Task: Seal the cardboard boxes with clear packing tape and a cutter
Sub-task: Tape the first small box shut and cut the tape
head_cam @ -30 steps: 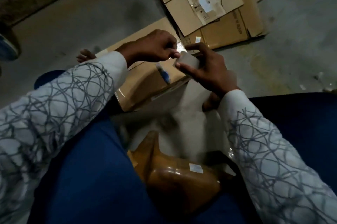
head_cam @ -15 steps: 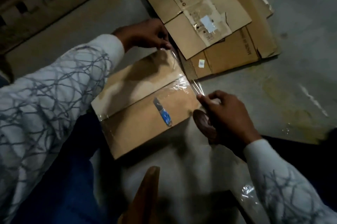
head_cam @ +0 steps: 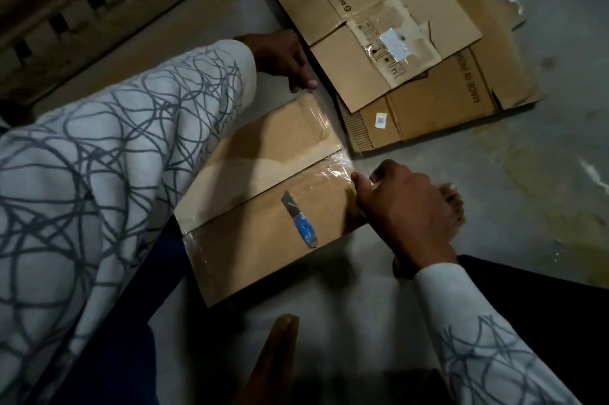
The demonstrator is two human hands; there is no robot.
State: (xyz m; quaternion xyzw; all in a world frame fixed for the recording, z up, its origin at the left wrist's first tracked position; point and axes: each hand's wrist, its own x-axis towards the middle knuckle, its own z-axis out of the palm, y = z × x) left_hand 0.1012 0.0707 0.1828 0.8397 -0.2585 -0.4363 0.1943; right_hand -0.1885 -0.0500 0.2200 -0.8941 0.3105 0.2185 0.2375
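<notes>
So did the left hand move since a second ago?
Yes. The left hand slid along the box away from the right hand, to its far corner beside the flattened cardboard, pinching clear tape.

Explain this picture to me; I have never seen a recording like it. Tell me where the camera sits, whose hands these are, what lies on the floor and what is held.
There is no machine here. A person works with bare hands, and the single camera is worn on their head, looking down. The left hand pinches one end of a strip of clear packing tape at the far corner of a flat brown cardboard box. The right hand seems to pinch the strip's other end at the box's right edge. A cutter with a blue handle lies loose on the box. Beyond it, flattened cardboard boxes lie stacked on the grey concrete floor.
</notes>
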